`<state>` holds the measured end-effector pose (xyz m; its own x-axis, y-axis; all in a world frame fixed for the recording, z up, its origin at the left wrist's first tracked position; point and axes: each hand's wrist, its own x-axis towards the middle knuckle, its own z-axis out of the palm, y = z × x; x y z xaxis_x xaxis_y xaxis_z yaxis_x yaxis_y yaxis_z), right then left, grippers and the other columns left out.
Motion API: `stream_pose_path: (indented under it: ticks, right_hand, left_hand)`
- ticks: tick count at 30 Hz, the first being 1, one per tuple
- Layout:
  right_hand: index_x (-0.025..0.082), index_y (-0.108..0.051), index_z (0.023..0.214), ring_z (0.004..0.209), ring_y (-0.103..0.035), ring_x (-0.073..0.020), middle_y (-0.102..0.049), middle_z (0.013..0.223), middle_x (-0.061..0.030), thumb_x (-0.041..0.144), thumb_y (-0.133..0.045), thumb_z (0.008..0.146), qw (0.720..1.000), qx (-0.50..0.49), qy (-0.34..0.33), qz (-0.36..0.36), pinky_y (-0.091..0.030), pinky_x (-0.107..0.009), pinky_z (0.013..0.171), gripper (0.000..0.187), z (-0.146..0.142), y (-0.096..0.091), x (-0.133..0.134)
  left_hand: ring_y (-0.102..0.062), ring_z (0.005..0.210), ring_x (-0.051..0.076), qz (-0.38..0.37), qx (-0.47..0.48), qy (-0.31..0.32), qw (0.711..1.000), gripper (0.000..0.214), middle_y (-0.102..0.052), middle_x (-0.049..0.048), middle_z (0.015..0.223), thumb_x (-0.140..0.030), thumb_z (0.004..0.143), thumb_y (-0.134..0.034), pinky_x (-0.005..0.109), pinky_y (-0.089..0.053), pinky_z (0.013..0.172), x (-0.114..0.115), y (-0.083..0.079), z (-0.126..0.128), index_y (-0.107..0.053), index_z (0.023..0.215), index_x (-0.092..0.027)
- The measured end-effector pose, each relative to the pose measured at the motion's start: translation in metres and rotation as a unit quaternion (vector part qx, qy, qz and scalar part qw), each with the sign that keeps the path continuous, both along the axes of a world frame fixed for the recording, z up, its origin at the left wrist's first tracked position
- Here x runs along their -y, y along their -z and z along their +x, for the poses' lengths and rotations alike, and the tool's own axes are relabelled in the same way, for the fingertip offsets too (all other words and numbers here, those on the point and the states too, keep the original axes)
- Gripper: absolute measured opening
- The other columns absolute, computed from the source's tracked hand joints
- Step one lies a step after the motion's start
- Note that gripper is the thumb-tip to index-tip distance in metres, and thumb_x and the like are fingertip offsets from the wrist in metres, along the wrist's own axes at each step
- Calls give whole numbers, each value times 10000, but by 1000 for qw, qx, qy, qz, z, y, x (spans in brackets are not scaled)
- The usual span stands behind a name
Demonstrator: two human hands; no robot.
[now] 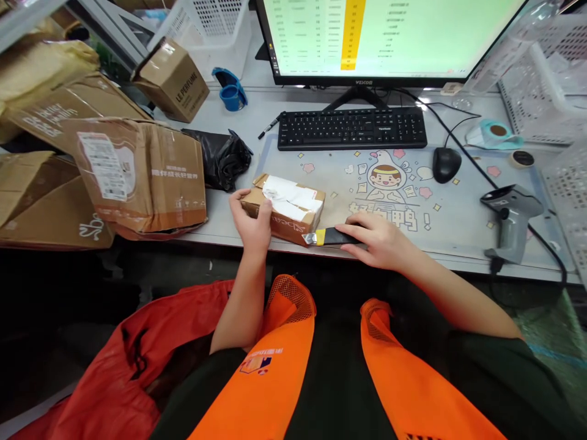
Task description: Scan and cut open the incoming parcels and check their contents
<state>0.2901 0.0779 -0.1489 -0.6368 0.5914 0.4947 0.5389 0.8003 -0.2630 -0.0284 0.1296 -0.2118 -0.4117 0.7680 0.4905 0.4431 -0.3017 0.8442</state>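
A small brown cardboard box [293, 223] with a torn white label on top sits at the desk's front edge. Gripping its left end is my left hand [254, 223], thumb on the near side and fingers round the far side. My right hand [373, 240] is closed on the black handle of a utility knife [337, 236] with a yellow band. The knife's metal tip meets the lower right corner of the box's near face. Whether the blade has gone into the cardboard I cannot tell.
Opened cartons [151, 177] and a black plastic bag [222, 156] crowd the left. Behind stand a keyboard [352, 128] and a monitor [362, 80]. A mouse [446, 164], a barcode scanner [511, 220] and its cable lie right. A blue cup-like container [233, 96] stands at back left.
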Motion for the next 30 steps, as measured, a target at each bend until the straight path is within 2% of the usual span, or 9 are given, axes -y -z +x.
stream_pose_path:
  ticks: [9, 11, 14, 16, 18, 21, 23, 26, 30]
  right_hand:
    - [197, -741, 1304, 980, -718, -255, -732, 1149, -135, 398, -618, 1045, 998, 16, 43, -32, -619, -387, 835, 350, 21, -1, -6]
    - [196, -733, 1332, 993, -717, -274, -728, 1173, -143, 413, -612, 1035, 990, 24, 131, -42, -620, -409, 843, 387, 45, 9, -12]
    - [142, -743, 1309, 1003, -707, -356, -725, 1141, -191, 421, -591, 1005, 943, 70, 316, -72, -611, -522, 848, 440, 81, 24, -27]
    - [111, -767, 1228, 1085, -683, -426, -721, 1143, -228, 414, -571, 990, 921, 93, 369, -78, -572, -638, 920, 432, 85, 24, -36]
    - [126, -753, 1242, 1240, -632, -443, -700, 1272, -236, 417, -549, 1003, 942, 65, 324, -65, -511, -689, 1046, 428, 66, 11, -42]
    - [192, -613, 1453, 1439, -522, -357, -581, 1531, -177, 430, -495, 1054, 987, -13, 154, -49, -450, -599, 1194, 479, 8, -21, -44]
    - [198, -589, 1436, 1395, -553, -314, -608, 1483, -169, 399, -451, 1080, 994, -44, 83, -49, -466, -538, 1182, 432, -27, -37, -45]
    - [198, -618, 1191, 1159, -633, -289, -684, 1195, -151, 386, -462, 1071, 990, -111, 73, -44, -524, -487, 1049, 272, -52, -44, -44]
    - [242, -508, 923, 1038, -604, -286, -621, 1021, -105, 429, -602, 971, 978, -180, 98, -33, -524, -482, 948, 215, -49, -38, -40]
  left_hand:
    - [-683, 954, 243, -4, 44, 79, 996, 508, -680, 81, 1091, -464, 773, -635, 364, -576, 869, -13, 9, -7, -589, 1209, -207]
    - [-701, 963, 252, -15, 34, 84, 996, 515, -705, 92, 1082, -467, 771, -658, 369, -586, 872, -11, 6, -9, -612, 1203, -190]
    - [-719, 959, 259, -29, 28, 107, 993, 509, -716, 102, 1088, -473, 787, -663, 374, -599, 852, -10, 2, -3, -609, 1206, -190]
    - [-727, 969, 262, -25, 31, 136, 990, 506, -714, 113, 1132, -444, 805, -650, 380, -606, 846, -10, -2, 10, -581, 1243, -201]
    - [-729, 1035, 269, -5, 17, 171, 985, 525, -704, 130, 1218, -396, 830, -634, 399, -607, 894, -8, -10, 30, -533, 1313, -217]
    - [-706, 1156, 280, 40, -60, 226, 971, 647, -674, 140, 1316, -381, 873, -630, 434, -582, 1000, -2, -27, 63, -410, 1465, -241]
    - [-693, 1170, 286, 84, -120, 230, 962, 717, -657, 140, 1331, -420, 900, -637, 450, -567, 1018, 4, -35, 80, -340, 1530, -245]
    - [-675, 1109, 287, 153, -160, 202, 954, 618, -651, 121, 1279, -459, 946, -603, 457, -561, 968, 12, -38, 94, -402, 1491, -248]
    - [-654, 1066, 297, 197, -157, 185, 950, 479, -649, 109, 1217, -483, 975, -526, 472, -554, 920, 17, -34, 100, -484, 1393, -254]
